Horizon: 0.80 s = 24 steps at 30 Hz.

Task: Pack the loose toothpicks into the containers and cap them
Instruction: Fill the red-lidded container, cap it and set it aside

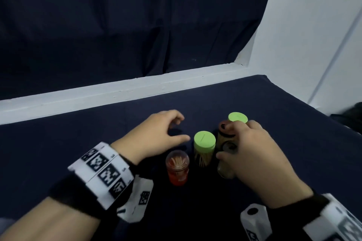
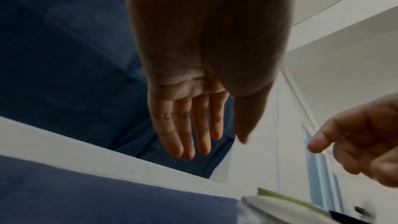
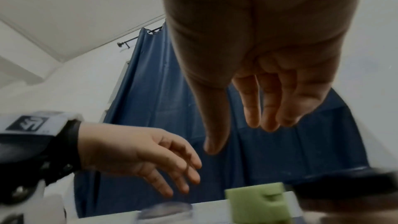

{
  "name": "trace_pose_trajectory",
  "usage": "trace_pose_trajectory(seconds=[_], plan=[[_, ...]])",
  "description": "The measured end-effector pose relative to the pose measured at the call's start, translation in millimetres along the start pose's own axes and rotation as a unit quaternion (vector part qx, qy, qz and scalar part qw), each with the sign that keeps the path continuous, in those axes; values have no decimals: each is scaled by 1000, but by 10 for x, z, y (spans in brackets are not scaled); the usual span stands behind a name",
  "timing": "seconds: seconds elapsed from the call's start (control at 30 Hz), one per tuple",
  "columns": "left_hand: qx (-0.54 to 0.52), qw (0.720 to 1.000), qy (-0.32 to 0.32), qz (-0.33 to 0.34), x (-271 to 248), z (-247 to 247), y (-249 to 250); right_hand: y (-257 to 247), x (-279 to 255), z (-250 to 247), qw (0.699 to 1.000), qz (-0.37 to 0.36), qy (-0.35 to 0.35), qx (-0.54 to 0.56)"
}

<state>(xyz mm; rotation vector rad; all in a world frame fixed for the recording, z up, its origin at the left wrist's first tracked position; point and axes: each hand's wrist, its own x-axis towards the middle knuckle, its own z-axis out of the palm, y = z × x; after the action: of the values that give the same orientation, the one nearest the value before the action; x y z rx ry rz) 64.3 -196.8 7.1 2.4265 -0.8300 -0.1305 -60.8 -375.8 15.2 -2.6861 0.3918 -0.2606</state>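
- Head view: four toothpick jars stood clustered on the dark cloth [image 1: 274,123]: a red jar [image 1: 177,168] nearest, a green-capped jar [image 1: 204,147], another green cap [image 1: 238,117] farthest, and a brown jar [image 1: 225,133] under the right hand [image 1: 252,152].
- Left wrist view: the left hand [image 2: 193,108] hung empty, fingers straight.
- Right wrist view: right fingers [image 3: 267,105] were relaxed above a green cap [image 3: 258,203], gripping nothing.

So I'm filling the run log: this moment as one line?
left hand: open, empty | right hand: open over containers | loose toothpicks: none seen
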Motion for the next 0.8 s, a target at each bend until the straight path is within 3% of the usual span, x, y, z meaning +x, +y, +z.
trace_pose_trajectory(seconds=[0.13,0.37,0.6,0.7,0.8], plan=[[89,990,-111,12,205,186,305,156,21,108,997,28,-63,-41],[188,964,-188,16,377,436,462,278,149,329,997,-7,-61,-38],[123,986,-114,20,316,399,434,170,173,250,994,-14,-76,-81],[63,998,-25,14,226,86,456,-43,190,-14,993,-32,-75,-81],[41,996,76,-21,128,-367,367,-348,307,-281,996,-54,-75,-14]])
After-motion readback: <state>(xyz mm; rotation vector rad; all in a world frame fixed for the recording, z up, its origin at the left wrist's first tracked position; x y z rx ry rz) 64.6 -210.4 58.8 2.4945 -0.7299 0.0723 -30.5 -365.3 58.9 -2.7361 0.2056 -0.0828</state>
